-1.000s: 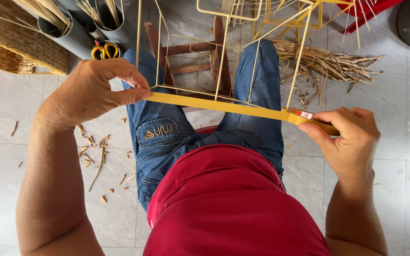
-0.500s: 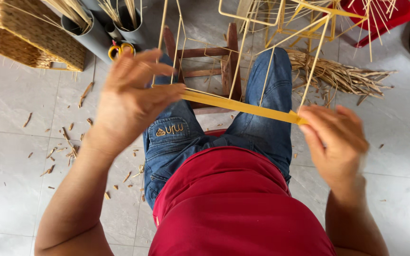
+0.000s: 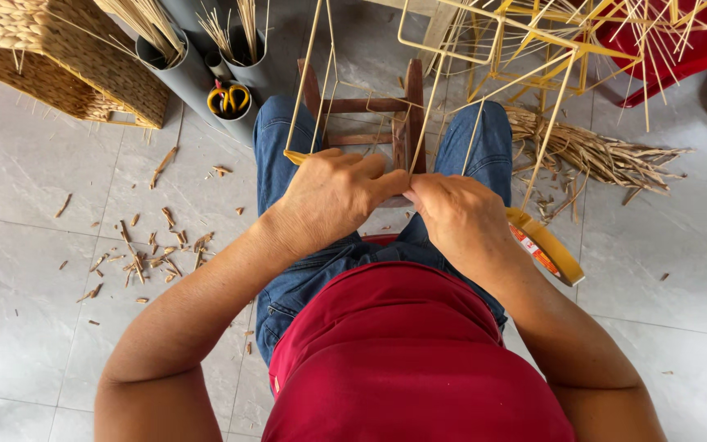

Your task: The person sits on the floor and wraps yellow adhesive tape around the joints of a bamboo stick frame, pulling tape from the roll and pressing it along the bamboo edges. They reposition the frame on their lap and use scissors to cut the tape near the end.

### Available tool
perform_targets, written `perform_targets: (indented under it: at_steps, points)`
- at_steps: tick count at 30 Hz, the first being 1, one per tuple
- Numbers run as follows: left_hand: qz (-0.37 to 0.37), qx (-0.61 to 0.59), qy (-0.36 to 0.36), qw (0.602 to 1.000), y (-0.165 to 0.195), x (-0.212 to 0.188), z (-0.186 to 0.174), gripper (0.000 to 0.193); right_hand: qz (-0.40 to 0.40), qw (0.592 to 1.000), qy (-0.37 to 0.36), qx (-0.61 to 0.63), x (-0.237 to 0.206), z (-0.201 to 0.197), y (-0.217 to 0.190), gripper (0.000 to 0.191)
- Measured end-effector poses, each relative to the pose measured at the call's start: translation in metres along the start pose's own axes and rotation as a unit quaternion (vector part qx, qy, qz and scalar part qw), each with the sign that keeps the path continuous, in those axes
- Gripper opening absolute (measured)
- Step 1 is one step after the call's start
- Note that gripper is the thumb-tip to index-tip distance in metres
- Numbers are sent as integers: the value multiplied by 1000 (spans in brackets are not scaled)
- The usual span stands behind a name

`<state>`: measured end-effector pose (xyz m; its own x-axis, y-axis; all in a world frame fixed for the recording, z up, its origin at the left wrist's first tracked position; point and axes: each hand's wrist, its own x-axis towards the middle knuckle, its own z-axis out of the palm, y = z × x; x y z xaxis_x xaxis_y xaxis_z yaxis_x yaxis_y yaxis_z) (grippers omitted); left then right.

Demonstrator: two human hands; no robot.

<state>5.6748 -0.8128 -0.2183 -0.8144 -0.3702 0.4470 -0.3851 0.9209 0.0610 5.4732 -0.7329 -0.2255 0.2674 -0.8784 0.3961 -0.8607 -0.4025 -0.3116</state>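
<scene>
**Grey tile floor, both hands at a thin rod frame**

Pale grey tiles (image 3: 34, 245) underfoot, littered with short straw scraps (image 3: 145, 254) on the left. Seated, knees in blue jeans (image 3: 284, 147) either side of a small dark wooden stool (image 3: 366, 106). Red shirt (image 3: 403, 360) filling the bottom of the view.

Left hand (image 3: 333, 196) and right hand (image 3: 452, 214) brought together, touching, over the lap just in front of the stool. Both closed around a joint of the thin yellow rod frame (image 3: 308, 74), fingers curled; exactly what sits pinched between them hidden by the knuckles. Short yellow end of tape (image 3: 294, 155) poking out beside the left hand. Tape roll (image 3: 546, 245), yellow-brown, hanging just beside the right wrist, close to the right knee.

Up left, woven basket (image 3: 51, 57). Next to it, grey tubes (image 3: 186, 74) holding straw stalks, one with yellow-handled scissors (image 3: 228, 98). To the right, loose bundle of dried straw (image 3: 591, 151) on the tiles, and more rod frames (image 3: 533, 49) stacked before something red.
</scene>
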Motion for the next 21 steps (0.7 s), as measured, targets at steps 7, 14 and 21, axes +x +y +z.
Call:
perform_targets:
  at_steps: [7,14,21]
  points:
    - [3,20,-43,999,-28,-16,-14,19,-15,1000,1,-25,-17,-8,9,14]
    - [26,119,37,992,-56,-43,-35,21,4,994,-11,-110,-35,-26,22,25]
    - [-36,103,50,993,-63,-59,-16,9,-3,988,-26,-149,-23,-13,18,31]
